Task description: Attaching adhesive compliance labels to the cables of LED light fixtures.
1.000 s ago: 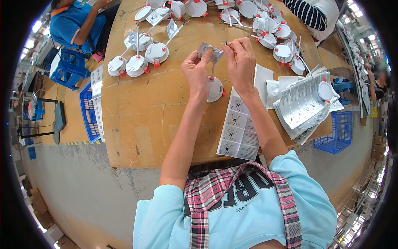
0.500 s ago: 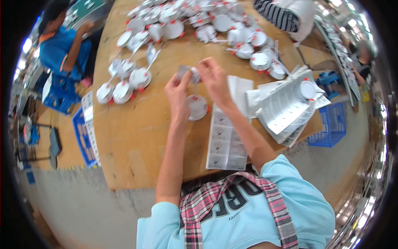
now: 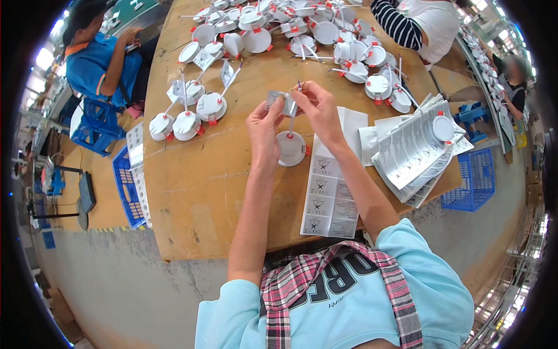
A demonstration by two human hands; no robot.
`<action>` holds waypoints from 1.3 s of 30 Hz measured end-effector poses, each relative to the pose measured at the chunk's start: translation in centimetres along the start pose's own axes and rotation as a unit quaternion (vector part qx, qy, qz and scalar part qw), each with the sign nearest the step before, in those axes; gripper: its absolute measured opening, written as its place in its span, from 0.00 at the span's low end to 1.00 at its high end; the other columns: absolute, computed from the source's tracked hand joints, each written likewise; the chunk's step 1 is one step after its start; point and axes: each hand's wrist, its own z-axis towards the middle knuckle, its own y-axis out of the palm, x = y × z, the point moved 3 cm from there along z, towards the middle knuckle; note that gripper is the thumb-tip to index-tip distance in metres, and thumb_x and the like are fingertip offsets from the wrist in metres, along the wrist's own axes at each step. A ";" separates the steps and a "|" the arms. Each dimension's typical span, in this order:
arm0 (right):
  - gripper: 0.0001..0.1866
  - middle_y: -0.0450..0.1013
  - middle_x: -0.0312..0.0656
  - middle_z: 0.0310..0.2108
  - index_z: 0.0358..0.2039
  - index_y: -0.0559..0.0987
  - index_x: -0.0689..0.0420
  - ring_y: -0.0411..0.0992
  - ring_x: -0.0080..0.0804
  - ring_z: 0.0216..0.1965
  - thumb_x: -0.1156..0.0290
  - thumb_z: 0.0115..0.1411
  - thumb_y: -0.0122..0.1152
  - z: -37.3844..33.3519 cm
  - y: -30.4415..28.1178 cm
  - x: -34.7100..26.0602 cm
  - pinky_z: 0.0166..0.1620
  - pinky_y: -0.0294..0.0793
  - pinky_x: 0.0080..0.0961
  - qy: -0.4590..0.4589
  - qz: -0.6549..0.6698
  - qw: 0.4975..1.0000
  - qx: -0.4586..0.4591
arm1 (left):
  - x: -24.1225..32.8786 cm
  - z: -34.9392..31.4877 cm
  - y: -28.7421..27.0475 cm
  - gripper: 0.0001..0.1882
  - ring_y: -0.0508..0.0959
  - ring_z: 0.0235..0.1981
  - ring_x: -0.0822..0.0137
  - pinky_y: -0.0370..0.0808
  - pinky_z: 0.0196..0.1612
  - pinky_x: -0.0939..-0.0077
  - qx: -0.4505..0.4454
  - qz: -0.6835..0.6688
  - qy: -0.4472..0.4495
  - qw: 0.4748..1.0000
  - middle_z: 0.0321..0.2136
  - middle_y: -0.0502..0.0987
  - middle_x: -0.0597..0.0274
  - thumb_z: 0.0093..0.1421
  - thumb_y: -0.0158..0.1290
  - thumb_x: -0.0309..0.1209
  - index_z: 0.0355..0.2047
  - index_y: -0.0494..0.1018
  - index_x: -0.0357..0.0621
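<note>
The fingers (image 3: 273,110) of the left hand (image 3: 264,131) pinch a small grey tag (image 3: 278,103) at its lower edge, holding it up above the worktop (image 3: 203,192). The fingers (image 3: 302,93) of the right hand (image 3: 318,113) are pressed together on the other end of the same tag, where a thin wire (image 3: 293,116) hangs down from it. The wire runs to a round white downlight (image 3: 290,148) that lies flat on the worktop just below and between the two hands, with a small red clip at its rim.

Just right of the downlight lies a strip of printed leaflets (image 3: 326,198), reaching to the near edge of the worktop. Farther right is a fanned stack of booklets (image 3: 410,154) with another white downlight (image 3: 443,128) resting on top. To the left, well apart from the hands, a cluster of white downlights (image 3: 186,116) lies with their wires and tags trailing. Many more downlights (image 3: 325,35) crowd the far side of the worktop. A person in a blue shirt (image 3: 102,61) sits at the far left, and a striped sleeve (image 3: 395,23) reaches in at the far right. A blue crate (image 3: 474,180) stands on the floor at the right.
</note>
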 end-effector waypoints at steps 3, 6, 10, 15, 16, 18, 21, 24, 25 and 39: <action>0.09 0.73 0.38 0.25 0.31 0.74 0.65 0.73 0.20 0.29 0.70 0.60 0.57 0.1 -0.2 0.4 0.29 0.76 0.19 -0.002 0.013 1.000 -0.014 | 0.2 -0.1 0.2 0.06 0.72 0.26 0.80 0.67 0.35 0.81 0.020 -0.001 0.016 1.000 0.26 0.78 0.68 0.55 0.58 0.30 0.30 0.79 0.41; 0.09 0.73 0.38 0.25 0.31 0.74 0.65 0.73 0.20 0.28 0.70 0.60 0.57 -0.1 -0.1 0.2 0.30 0.76 0.19 -0.002 -0.005 1.000 -0.009 | 0.3 -0.2 0.1 0.06 0.71 0.26 0.80 0.67 0.35 0.82 0.021 0.009 0.048 0.999 0.24 0.77 0.68 0.55 0.59 0.29 0.29 0.79 0.39; 0.10 0.73 0.38 0.25 0.31 0.73 0.64 0.73 0.20 0.27 0.69 0.61 0.56 0.1 -0.1 0.4 0.30 0.76 0.19 -0.011 -0.015 1.000 -0.012 | 0.5 -0.2 0.5 0.06 0.70 0.26 0.81 0.66 0.33 0.82 0.036 0.012 0.068 0.997 0.23 0.77 0.69 0.55 0.59 0.29 0.29 0.79 0.38; 0.12 0.70 0.37 0.26 0.33 0.68 0.60 0.72 0.21 0.28 0.63 0.66 0.47 -0.2 0.7 1.2 0.31 0.77 0.20 0.055 0.086 0.994 -0.043 | 0.1 0.1 -0.4 0.06 0.73 0.25 0.78 0.71 0.35 0.81 0.000 0.030 0.044 0.999 0.26 0.79 0.66 0.56 0.58 0.30 0.30 0.79 0.41; 0.12 0.70 0.37 0.26 0.33 0.68 0.60 0.72 0.21 0.28 0.63 0.66 0.47 -0.3 0.6 1.0 0.31 0.77 0.20 0.054 0.086 0.994 -0.042 | 0.1 0.3 -0.5 0.06 0.72 0.23 0.78 0.70 0.32 0.82 -0.006 0.028 0.040 0.999 0.26 0.78 0.67 0.56 0.58 0.30 0.30 0.79 0.41; 0.14 0.69 0.38 0.25 0.33 0.65 0.59 0.72 0.22 0.26 0.60 0.66 0.45 -0.4 0.8 0.8 0.31 0.77 0.21 0.087 0.103 0.989 -0.062 | -0.1 0.4 -0.5 0.06 0.71 0.21 0.79 0.69 0.29 0.83 -0.012 0.027 0.036 0.999 0.25 0.78 0.67 0.56 0.58 0.30 0.30 0.78 0.41; 0.15 0.69 0.39 0.25 0.33 0.65 0.59 0.72 0.23 0.23 0.58 0.66 0.46 -0.5 0.7 0.8 0.30 0.77 0.21 0.090 0.122 0.986 -0.070 | 0.2 0.2 -0.4 0.05 0.70 0.22 0.80 0.67 0.30 0.83 0.006 0.030 0.036 0.999 0.24 0.77 0.69 0.56 0.58 0.30 0.29 0.79 0.42; 0.15 0.69 0.39 0.25 0.34 0.65 0.59 0.72 0.24 0.20 0.59 0.66 0.46 -0.5 0.6 0.9 0.28 0.76 0.21 0.080 0.132 0.987 -0.054 | 0.3 0.1 -0.1 0.07 0.71 0.27 0.77 0.66 0.36 0.79 0.022 0.026 0.044 0.998 0.25 0.77 0.67 0.53 0.60 0.29 0.30 0.79 0.39; 0.15 0.69 0.39 0.25 0.34 0.65 0.59 0.72 0.24 0.20 0.59 0.66 0.46 -0.6 0.8 0.9 0.28 0.76 0.21 0.081 0.133 0.986 -0.055 | 0.3 0.0 -0.1 0.07 0.71 0.28 0.76 0.66 0.38 0.77 0.029 0.023 0.049 0.998 0.28 0.77 0.67 0.53 0.60 0.29 0.31 0.79 0.39; 0.14 0.68 0.38 0.23 0.33 0.66 0.62 0.68 0.21 0.17 0.62 0.65 0.48 -0.9 0.6 -0.5 0.22 0.70 0.18 0.026 0.077 0.996 -0.032 | 0.8 -0.9 0.7 0.05 0.70 0.36 0.74 0.65 0.41 0.73 0.060 0.031 0.119 0.991 0.36 0.72 0.66 0.52 0.60 0.28 0.27 0.80 0.38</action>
